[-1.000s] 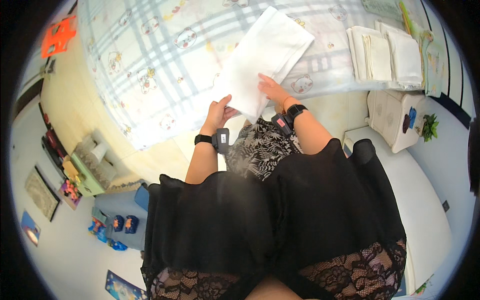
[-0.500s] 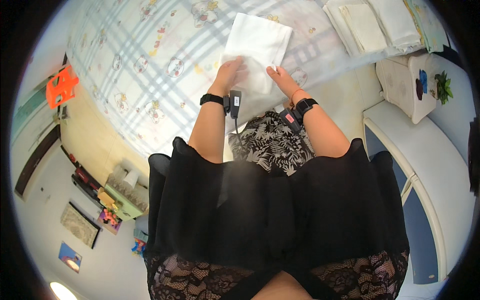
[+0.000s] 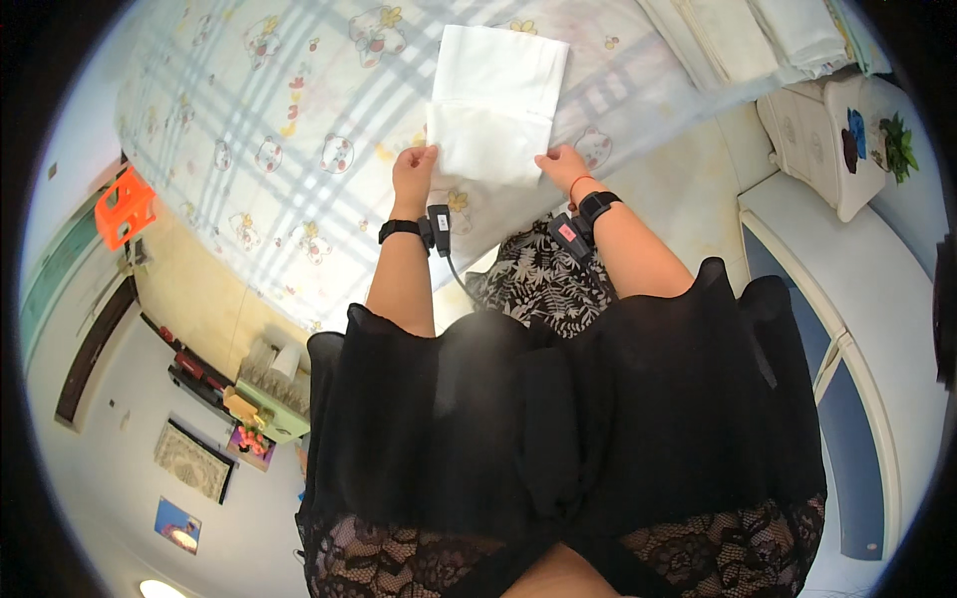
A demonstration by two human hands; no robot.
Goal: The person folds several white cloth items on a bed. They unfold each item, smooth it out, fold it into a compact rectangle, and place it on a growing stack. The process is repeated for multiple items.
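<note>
A white folded cloth (image 3: 498,95) lies on the patterned bed sheet (image 3: 289,130) in front of me, a crease running across its middle. At its near left corner my left hand (image 3: 413,177) is closed, thumb and finger pinching the edge. My right hand (image 3: 566,164) pinches the near right corner the same way. Between the two hands the cloth's near edge looks fairly straight and level. Each wrist wears a black strap with a small dark device, and a cable runs from the left one.
Folded white cloths (image 3: 743,40) are stacked at the bed's far right. Beyond the bed's right edge stands a white cabinet (image 3: 822,149) with a small green plant (image 3: 899,148). An orange plastic stool (image 3: 126,207) stands at the left. Patterned black-and-white fabric (image 3: 546,274) shows below my wrists.
My left hand has moved from on top of the cloth to its near left corner. The cloth's near part now lies flatter and squarer, and my right hand stays at the right corner.
</note>
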